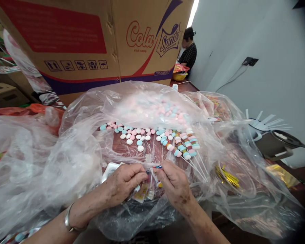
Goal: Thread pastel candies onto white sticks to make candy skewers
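Note:
My left hand (130,179), with a metal bangle at the wrist, is closed in a pinch near the table's front edge. What its fingertips hold is too small to make out. Just beside it, my right hand (175,180) pinches a small blue-and-red strip (157,166) between thumb and forefinger. A thin white stick and clear wrapping show between the hands. Below lie small printed packets (140,194), partly hidden. Beyond my hands, loose pink, blue and white candies (140,148) are scattered. To their right, candy skewers (186,145) with white sticks lie side by side.
Clear plastic sheeting (76,152) covers much of the table, over a candy heap (165,106). A large carton (117,57) stands behind. Gold twist ties (227,177), a dark jug (278,144) and white strips (268,122) are at right. A person (189,51) sits at the back.

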`<state>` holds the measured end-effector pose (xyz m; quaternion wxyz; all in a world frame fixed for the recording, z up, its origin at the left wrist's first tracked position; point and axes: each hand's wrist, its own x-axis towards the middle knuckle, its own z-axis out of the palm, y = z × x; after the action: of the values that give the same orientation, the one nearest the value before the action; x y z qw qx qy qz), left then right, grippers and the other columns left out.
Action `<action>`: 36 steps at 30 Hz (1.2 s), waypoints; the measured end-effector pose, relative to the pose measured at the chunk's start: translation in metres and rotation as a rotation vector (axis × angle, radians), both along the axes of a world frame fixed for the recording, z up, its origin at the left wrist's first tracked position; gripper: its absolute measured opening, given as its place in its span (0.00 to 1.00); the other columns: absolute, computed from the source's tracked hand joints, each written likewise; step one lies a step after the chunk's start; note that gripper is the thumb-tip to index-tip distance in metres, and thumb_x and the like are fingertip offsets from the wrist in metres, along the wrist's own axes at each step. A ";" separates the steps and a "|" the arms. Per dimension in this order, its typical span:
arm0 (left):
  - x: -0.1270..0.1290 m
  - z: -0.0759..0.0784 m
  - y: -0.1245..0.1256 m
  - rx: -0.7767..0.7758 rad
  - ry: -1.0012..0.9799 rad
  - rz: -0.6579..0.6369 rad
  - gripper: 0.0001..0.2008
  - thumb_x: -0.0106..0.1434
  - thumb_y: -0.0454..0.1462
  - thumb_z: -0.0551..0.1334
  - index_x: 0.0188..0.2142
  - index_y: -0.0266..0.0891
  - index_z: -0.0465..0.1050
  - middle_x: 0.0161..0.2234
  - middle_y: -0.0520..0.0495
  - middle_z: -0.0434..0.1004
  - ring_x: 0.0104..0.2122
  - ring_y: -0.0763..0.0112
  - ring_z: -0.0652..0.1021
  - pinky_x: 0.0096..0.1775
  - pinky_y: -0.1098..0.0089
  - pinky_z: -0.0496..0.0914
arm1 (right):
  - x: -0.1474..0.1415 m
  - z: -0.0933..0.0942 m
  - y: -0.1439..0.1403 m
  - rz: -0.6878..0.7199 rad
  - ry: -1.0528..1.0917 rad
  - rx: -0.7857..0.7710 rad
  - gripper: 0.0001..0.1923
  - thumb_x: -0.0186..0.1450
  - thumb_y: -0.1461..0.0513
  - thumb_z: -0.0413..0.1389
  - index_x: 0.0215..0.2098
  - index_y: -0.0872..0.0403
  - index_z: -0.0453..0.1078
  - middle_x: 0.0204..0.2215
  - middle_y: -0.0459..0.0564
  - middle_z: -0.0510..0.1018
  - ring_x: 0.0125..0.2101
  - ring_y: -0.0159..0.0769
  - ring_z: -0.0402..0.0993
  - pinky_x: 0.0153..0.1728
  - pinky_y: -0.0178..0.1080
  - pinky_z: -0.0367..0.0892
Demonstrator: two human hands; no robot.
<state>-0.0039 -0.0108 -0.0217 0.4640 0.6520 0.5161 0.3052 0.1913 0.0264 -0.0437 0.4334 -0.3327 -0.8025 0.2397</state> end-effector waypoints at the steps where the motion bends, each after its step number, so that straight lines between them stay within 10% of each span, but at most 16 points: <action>1: -0.001 -0.003 0.000 -0.045 -0.049 -0.002 0.12 0.66 0.43 0.58 0.27 0.41 0.68 0.22 0.56 0.66 0.23 0.73 0.66 0.25 0.74 0.61 | -0.001 -0.001 -0.001 -0.014 0.008 0.047 0.22 0.74 0.59 0.48 0.21 0.51 0.54 0.19 0.41 0.60 0.22 0.30 0.57 0.24 0.35 0.54; 10: -0.007 -0.011 0.002 0.178 0.098 0.000 0.13 0.69 0.41 0.55 0.33 0.42 0.77 0.27 0.52 0.78 0.27 0.69 0.74 0.31 0.73 0.66 | 0.027 -0.002 0.010 -0.097 -0.104 0.072 0.20 0.76 0.58 0.42 0.27 0.51 0.63 0.22 0.44 0.68 0.24 0.33 0.64 0.27 0.36 0.59; 19: -0.024 -0.019 0.001 0.168 0.004 0.057 0.14 0.70 0.42 0.56 0.34 0.41 0.78 0.28 0.51 0.77 0.28 0.70 0.74 0.31 0.74 0.67 | 0.078 -0.037 0.042 -0.526 -0.973 0.280 0.08 0.67 0.71 0.53 0.33 0.53 0.69 0.32 0.56 0.77 0.36 0.49 0.68 0.37 0.45 0.56; 36: -0.048 -0.016 0.005 0.035 -0.007 -0.017 0.13 0.69 0.42 0.58 0.34 0.38 0.76 0.30 0.50 0.78 0.30 0.71 0.76 0.33 0.74 0.69 | 0.113 0.008 0.016 -0.127 -0.316 0.335 0.08 0.75 0.63 0.51 0.45 0.50 0.72 0.37 0.45 0.79 0.38 0.34 0.75 0.40 0.36 0.65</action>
<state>-0.0515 -0.0063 -0.0375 0.4570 0.6632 0.5036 0.3126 0.3044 0.0424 -0.0352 0.3659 -0.3394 -0.8663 0.0203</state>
